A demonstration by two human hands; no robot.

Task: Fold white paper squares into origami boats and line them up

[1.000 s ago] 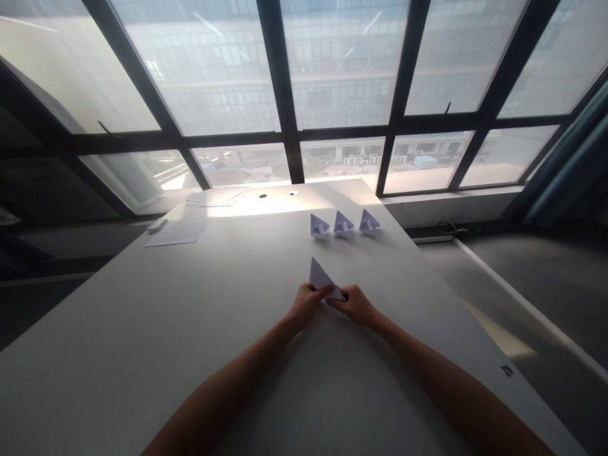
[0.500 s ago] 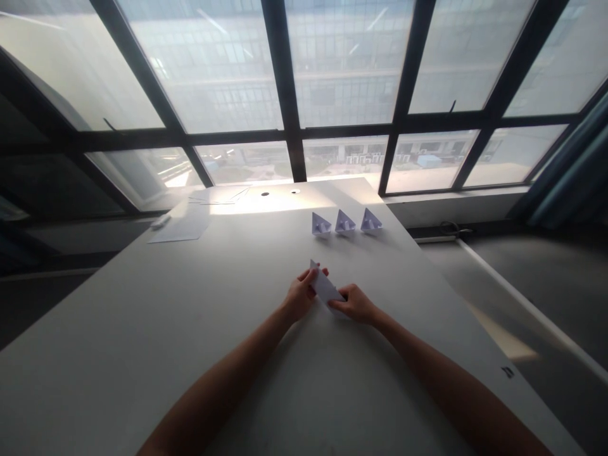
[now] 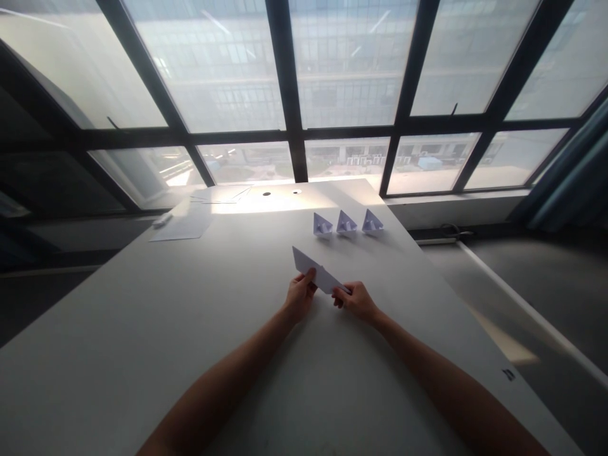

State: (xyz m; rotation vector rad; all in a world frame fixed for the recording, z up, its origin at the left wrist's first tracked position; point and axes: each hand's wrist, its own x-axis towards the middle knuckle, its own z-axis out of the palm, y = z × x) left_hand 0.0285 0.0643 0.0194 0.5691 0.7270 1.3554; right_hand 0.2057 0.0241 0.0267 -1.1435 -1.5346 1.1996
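Note:
A piece of folded white paper (image 3: 324,279) is held between my two hands, slanting from upper left down to lower right above the table. My left hand (image 3: 300,296) pinches its lower edge near the middle, thumb on the near face. At the right end, my right hand (image 3: 355,300) grips a narrow corner between thumb and fingers. Beyond the hands stand three folded paper boats, a left one (image 3: 322,227), a middle one (image 3: 346,224) and a right one (image 3: 372,223), in a row and apart from each other.
The white table (image 3: 228,354) runs up to large dark-framed windows. At its far left lie paper sheets (image 3: 183,226) with a small white object (image 3: 162,220) on their edge. Two round holes are in the table's far end. A dark mark (image 3: 508,375) is near the right edge.
The folded paper has turned and now reaches further out to the upper left, showing a longer shape. My left hand's grip has shifted to its lower edge; the boats stand as before.

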